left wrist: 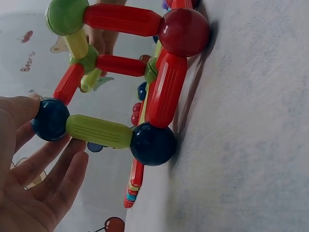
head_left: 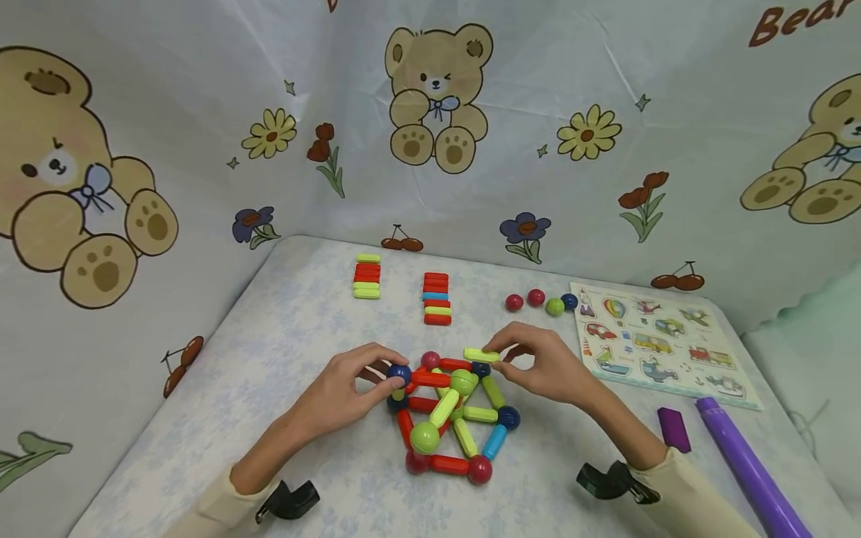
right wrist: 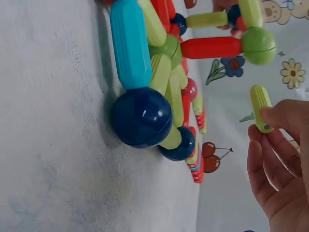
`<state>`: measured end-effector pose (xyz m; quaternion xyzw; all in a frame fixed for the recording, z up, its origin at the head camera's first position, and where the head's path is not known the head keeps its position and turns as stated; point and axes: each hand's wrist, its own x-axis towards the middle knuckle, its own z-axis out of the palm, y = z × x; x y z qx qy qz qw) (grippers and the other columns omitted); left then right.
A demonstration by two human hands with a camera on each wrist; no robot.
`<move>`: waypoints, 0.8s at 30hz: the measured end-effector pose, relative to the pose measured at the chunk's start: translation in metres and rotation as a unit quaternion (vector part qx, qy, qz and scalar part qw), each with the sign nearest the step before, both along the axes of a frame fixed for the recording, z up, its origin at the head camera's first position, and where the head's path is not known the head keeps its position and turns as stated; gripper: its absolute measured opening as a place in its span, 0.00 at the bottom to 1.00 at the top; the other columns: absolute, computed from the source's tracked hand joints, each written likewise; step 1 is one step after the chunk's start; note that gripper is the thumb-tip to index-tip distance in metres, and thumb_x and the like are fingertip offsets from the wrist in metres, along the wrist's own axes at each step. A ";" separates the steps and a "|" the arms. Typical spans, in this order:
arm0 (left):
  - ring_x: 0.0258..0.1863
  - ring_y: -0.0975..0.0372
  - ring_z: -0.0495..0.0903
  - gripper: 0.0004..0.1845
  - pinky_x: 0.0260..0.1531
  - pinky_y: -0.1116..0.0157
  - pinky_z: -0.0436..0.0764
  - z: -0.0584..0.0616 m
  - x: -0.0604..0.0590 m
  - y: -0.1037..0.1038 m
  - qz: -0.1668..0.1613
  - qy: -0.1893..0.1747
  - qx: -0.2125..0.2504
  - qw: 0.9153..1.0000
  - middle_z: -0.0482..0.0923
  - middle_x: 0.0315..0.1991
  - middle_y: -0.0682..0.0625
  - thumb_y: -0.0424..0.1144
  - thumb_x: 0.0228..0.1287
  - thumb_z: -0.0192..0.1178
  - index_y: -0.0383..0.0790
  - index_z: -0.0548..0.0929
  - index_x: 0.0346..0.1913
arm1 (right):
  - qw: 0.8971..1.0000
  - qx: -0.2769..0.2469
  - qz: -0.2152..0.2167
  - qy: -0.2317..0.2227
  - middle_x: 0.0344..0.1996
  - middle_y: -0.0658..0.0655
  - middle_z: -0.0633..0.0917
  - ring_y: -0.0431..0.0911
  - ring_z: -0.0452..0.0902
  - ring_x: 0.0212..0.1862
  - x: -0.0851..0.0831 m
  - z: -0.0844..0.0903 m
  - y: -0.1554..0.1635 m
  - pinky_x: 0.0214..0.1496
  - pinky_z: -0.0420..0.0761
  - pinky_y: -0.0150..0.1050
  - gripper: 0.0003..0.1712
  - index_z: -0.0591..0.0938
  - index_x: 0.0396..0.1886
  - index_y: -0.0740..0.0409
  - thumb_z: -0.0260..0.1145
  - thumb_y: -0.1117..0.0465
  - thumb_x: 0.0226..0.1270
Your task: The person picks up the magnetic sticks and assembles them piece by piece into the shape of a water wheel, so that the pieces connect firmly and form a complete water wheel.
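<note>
A structure of coloured rods and balls (head_left: 444, 465) stands on the table, with a hub, a ring of balls around it and a raised part on top. At its left side my left hand (head_left: 346, 388) pinches a dark blue ball (left wrist: 51, 119) between thumb and fingers. That ball tops an upright yellow-green rod (left wrist: 99, 131), whose lower end meets another blue ball (left wrist: 153, 144). My right hand (head_left: 541, 365) holds a loose yellow-green rod (right wrist: 261, 108) by one end, above the back right of the structure. A raised green ball (right wrist: 259, 46) is nearby.
Two rows of short rods, one at left (head_left: 367, 276) and one at centre (head_left: 436, 299), lie behind the structure. Loose balls (head_left: 554, 306) sit beside a picture board (head_left: 632, 381). At right are a purple block (head_left: 674, 430) and a long purple tube (head_left: 753, 471).
</note>
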<state>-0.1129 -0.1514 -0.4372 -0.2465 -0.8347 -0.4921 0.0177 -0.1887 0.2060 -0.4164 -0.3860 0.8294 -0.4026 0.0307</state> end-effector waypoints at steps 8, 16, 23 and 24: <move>0.48 0.64 0.87 0.13 0.47 0.64 0.89 0.000 -0.002 -0.001 -0.007 0.000 -0.007 1.000 0.86 0.52 0.58 0.46 0.77 0.68 0.53 0.86 0.59 | 1.000 -0.011 0.017 -0.015 0.48 0.44 0.87 0.40 0.84 0.48 0.027 0.004 0.018 0.49 0.89 0.37 0.21 0.88 0.54 0.41 0.78 0.69 0.67; 0.48 0.64 0.87 0.13 0.47 0.64 0.89 0.001 -0.001 -0.002 -0.003 -0.006 -0.007 1.000 0.86 0.53 0.59 0.45 0.76 0.70 0.53 0.86 0.59 | 0.999 -0.020 0.026 -0.013 0.48 0.44 0.88 0.41 0.84 0.47 0.034 0.005 0.018 0.49 0.89 0.39 0.19 0.88 0.53 0.43 0.78 0.68 0.69; 0.48 0.64 0.87 0.13 0.47 0.64 0.89 0.002 -0.001 -0.001 -0.001 -0.010 -0.008 1.000 0.86 0.53 0.59 0.46 0.76 0.70 0.53 0.86 0.59 | 0.998 -0.027 0.040 -0.031 0.47 0.46 0.87 0.42 0.83 0.46 0.038 0.002 0.021 0.50 0.88 0.37 0.17 0.88 0.53 0.43 0.77 0.66 0.70; 0.48 0.64 0.87 0.13 0.47 0.64 0.89 0.002 -0.001 -0.001 -0.001 -0.010 -0.008 1.000 0.86 0.53 0.59 0.46 0.76 0.70 0.54 0.86 0.59 | 0.998 -0.028 0.041 -0.032 0.47 0.46 0.87 0.42 0.83 0.46 0.038 0.001 0.021 0.50 0.89 0.38 0.17 0.88 0.53 0.43 0.77 0.66 0.70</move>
